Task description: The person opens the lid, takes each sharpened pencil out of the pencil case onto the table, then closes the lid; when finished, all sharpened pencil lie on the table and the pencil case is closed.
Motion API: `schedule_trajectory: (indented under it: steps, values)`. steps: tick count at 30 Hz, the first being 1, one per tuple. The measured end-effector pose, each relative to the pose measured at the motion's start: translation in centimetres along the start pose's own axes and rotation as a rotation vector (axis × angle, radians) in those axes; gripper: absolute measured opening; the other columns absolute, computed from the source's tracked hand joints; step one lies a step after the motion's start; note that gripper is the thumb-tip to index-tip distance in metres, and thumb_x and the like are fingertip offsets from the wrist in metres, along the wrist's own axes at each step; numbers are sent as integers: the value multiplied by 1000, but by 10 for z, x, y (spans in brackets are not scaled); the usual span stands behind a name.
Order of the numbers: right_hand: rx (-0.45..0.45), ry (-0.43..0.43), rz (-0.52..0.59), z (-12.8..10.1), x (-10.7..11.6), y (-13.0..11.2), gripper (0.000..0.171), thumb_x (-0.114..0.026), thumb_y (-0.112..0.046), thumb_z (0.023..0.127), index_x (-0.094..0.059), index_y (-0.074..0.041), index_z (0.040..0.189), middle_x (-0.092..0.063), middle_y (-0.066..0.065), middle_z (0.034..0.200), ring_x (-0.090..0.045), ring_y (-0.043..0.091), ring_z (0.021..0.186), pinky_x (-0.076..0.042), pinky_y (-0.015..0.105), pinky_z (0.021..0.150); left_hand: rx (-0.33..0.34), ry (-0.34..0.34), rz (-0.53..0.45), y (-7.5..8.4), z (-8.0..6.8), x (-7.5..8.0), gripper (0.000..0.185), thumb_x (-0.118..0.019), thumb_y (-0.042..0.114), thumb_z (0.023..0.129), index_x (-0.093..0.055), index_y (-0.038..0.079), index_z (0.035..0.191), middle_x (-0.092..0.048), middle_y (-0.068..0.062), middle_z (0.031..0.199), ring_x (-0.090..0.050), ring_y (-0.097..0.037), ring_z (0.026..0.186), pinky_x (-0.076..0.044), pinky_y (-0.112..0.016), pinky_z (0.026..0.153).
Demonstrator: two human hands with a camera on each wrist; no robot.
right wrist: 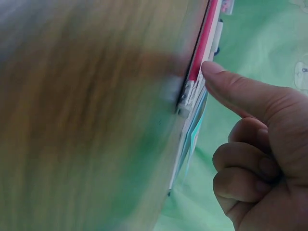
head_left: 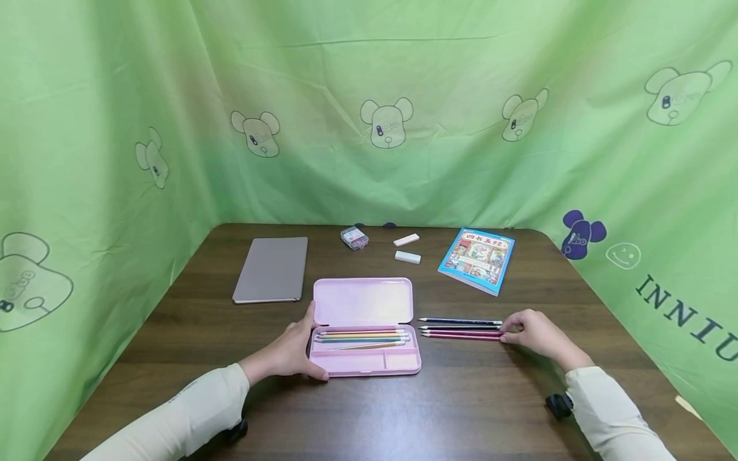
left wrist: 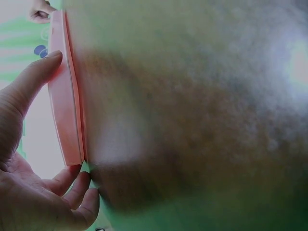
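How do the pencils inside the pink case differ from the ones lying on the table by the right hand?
The pencils in the case are pastel: orange, yellow, blue, green. The pencils on the table are darker: navy, black and magenta. The cased ones lie in the pencil case, steadied by the left hand; the loose ones are touched at their ends by the right hand. Both sets lie parallel.

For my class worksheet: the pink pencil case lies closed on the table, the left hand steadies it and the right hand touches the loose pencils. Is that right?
Not quite. In the head view the pink pencil case lies open, with pencils inside. The left hand does steady it, and the right hand touches the loose pencils.
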State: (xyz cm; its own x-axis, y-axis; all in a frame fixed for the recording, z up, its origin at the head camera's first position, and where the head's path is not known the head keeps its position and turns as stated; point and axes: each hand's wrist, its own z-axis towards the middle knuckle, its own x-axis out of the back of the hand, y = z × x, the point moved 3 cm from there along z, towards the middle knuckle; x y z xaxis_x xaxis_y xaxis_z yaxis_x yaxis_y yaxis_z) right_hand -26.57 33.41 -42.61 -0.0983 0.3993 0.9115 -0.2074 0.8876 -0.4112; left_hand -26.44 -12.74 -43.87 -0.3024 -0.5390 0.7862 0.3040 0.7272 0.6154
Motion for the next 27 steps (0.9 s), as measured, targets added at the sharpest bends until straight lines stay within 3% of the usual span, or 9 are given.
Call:
schedule_trajectory:
  steps: [4, 7, 11, 17, 19, 24, 27]
  values:
    - [0, 8, 42, 3, -1, -6, 12, -76, -18, 74, -71, -11, 82, -67, 2, 81, -50, 11, 71, -42, 29, 64, 5, -2, 0, 0, 1, 0, 140, -89, 40, 51, 5, 0, 147, -52, -10, 127, -40, -31, 119, -34, -48, 99]
    - [14, 14, 74, 6, -2, -11, 15, -76, -19, 74, -71, -10, 84, -55, -3, 67, -39, 6, 60, -35, 23, 57, 7, -3, 2, 1, 1, 0, 140, -89, 40, 51, 5, 0, 147, -52, -9, 127, -40, -31, 119, -33, -48, 100]
    - [54, 8, 118, 11, -4, -21, 17, -76, -18, 74, -71, -7, 87, -42, -6, 59, -33, 3, 55, -32, 22, 52, 6, -3, 5, 1, 1, -1, 140, -89, 40, 51, 4, -1, 147, -52, -9, 126, -41, -31, 119, -34, -48, 100]
    - [107, -12, 131, 21, -7, -36, 19, -75, -19, 76, -71, -6, 89, -65, -1, 77, -43, 3, 64, -39, 21, 59, 12, -7, 6, 1, 1, -1, 140, -89, 41, 52, 4, -1, 147, -51, -10, 128, -40, -31, 119, -34, -49, 99]
    - [129, -18, 137, 25, -9, -42, 20, -75, -19, 76, -71, -6, 90, -64, -3, 75, -41, 2, 62, -39, 21, 58, 13, -7, 7, 1, 1, -1, 140, -89, 41, 52, 4, -1, 147, -51, -10, 128, -40, -31, 120, -34, -49, 99]
    - [180, -24, 170, 35, -14, -59, 22, -75, -18, 75, -70, -2, 91, -42, -6, 58, -28, 2, 53, -31, 21, 52, 14, 0, 9, 1, 0, 0, 140, -89, 40, 51, 4, -1, 147, -51, -10, 128, -40, -31, 120, -34, -49, 99]
    - [222, -26, 159, 42, -18, -69, 25, -76, -20, 75, -71, -3, 92, -58, -3, 65, -37, 2, 58, -36, 21, 56, 16, 2, 5, 1, 0, 0, 140, -89, 40, 51, 4, -1, 147, -52, -10, 127, -40, -32, 120, -34, -49, 100]
